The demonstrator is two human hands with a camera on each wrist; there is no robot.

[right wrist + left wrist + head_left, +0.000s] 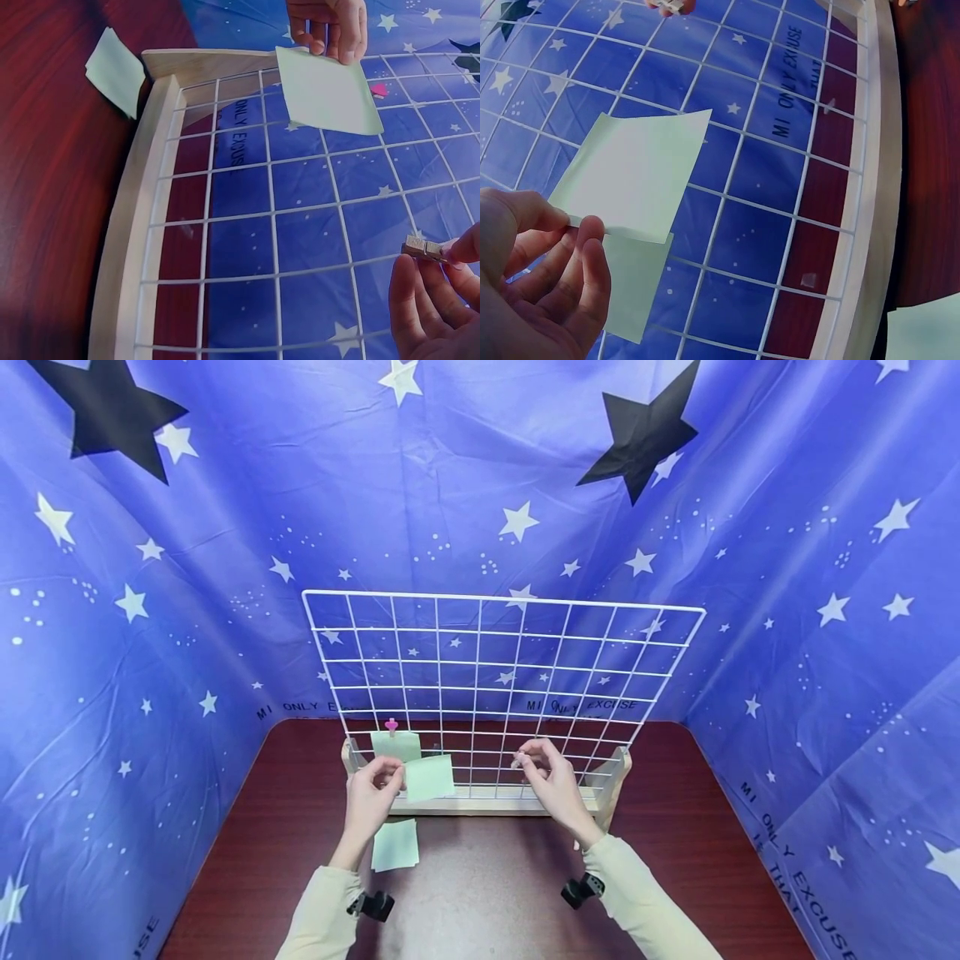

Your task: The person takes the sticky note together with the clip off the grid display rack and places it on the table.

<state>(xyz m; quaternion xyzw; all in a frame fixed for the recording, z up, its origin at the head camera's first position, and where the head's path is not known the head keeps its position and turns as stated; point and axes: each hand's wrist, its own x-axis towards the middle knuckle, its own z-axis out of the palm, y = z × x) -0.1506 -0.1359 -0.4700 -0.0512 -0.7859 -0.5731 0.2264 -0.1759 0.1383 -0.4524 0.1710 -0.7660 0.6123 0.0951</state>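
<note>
We're pinching probably light, bendy paper (430, 777) by its edge with our left hand (371, 795), a clothespin (421, 248) with our right hand (555, 785).

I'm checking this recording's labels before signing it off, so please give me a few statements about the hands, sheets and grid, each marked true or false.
1. The left hand pinches a pale green sheet. True.
2. The right hand is empty. False: it pinches a small clip.
3. A pink clip sits at the upper edge of another green sheet. True.
4. The white grid lies flat on the table. False: it stands up from a wooden base.
5. The loose sheets on the table lie behind the grid. False: they lie in front, on the person's side.
</note>
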